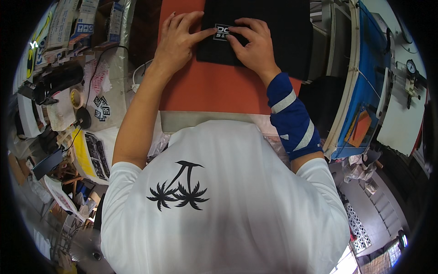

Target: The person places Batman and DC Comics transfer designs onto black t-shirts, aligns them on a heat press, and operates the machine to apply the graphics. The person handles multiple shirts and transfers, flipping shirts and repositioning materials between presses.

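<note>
A small black square label (221, 32) with white print lies on a folded black cloth (292, 55), which rests on an orange-red mat (205, 93). My left hand (177, 43) is spread over the mat and the cloth's left edge. One of its fingertips touches the label's left side. From the right, my right hand (256, 45) rests on the cloth with fingers bent but apart. Its thumb and forefinger tips meet the label's right edge. The label stays flat under both hands, and neither hand lifts anything. A blue sleeve with pale stripes covers my right forearm.
Left of the mat, several similar labels (102, 109) lie on a grey surface beside a roll of tape (75, 97) and a dark cable. Cardboard boxes (84, 27) stand at the far left. A blue panel (365, 68) and a pressure gauge (411, 66) are to the right.
</note>
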